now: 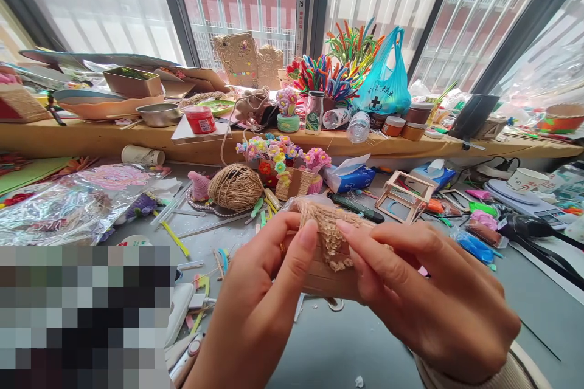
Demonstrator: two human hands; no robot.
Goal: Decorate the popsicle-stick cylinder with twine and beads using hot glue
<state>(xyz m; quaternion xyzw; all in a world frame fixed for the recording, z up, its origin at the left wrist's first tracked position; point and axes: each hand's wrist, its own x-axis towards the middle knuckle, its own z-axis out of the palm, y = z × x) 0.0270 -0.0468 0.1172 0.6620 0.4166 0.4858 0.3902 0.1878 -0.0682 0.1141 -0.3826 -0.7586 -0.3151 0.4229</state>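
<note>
Between my hands, above the grey table, is a small tan craft piece with flat, strip-like sides. Brown twine lies in rows and loops over its top and down the near side. My left hand grips its left end, the thumb pressing on the twine. From the right, my right hand pinches the twine edge with thumb and index finger; the other fingers curl alongside. Its underside and far side are hidden. A ball of twine rests just beyond my left hand.
Behind stand a stick-made box with fuzzy flowers, a blue tissue pack and a wooden stick frame. A white scale sits at right. Jars, a teal bag and pipe cleaners crowd the ledge. Lower left is pixelated.
</note>
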